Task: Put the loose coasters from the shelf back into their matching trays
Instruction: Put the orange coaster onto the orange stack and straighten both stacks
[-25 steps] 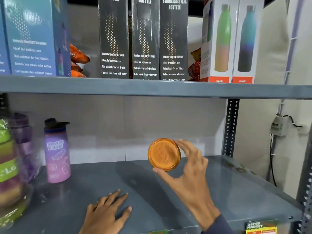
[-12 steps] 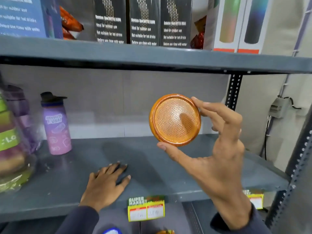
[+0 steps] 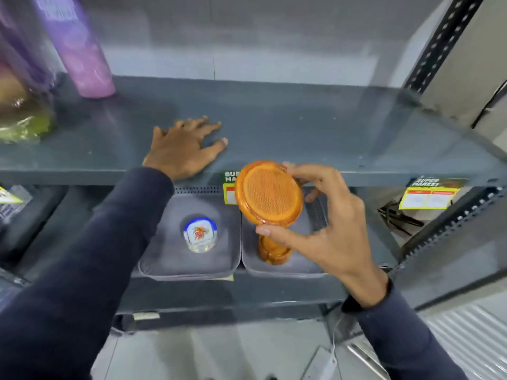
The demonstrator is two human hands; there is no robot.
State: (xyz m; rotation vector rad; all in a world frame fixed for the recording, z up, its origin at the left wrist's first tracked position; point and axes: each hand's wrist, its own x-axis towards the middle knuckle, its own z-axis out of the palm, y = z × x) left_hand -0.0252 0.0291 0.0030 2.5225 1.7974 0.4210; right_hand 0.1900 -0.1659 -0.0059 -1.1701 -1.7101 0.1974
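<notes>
My right hand (image 3: 326,226) grips a round orange coaster (image 3: 269,193) by its rim, tilted toward me, in front of the shelf edge and above the right grey tray (image 3: 307,267). That tray holds a stack of matching orange coasters (image 3: 273,252) standing up. The left grey tray (image 3: 170,259) beside it holds a stack of glassy square coasters (image 3: 199,234) with blue corners and a flower print. My left hand (image 3: 184,148) rests flat, fingers spread, on the grey shelf (image 3: 315,127) above the trays.
A pink-purple bottle (image 3: 79,48) and wrapped goods (image 3: 22,111) stand at the shelf's far left. Price tags (image 3: 430,194) hang on the shelf's front edge. A perforated upright (image 3: 439,42) bounds the right side. Dark items (image 3: 24,215) sit on the lower shelf at left.
My view has tilted down from the upper shelves to the lower shelf with the trays. My right hand has brought the orange coaster down off the shelf to above the right tray; my left hand stays flat.
</notes>
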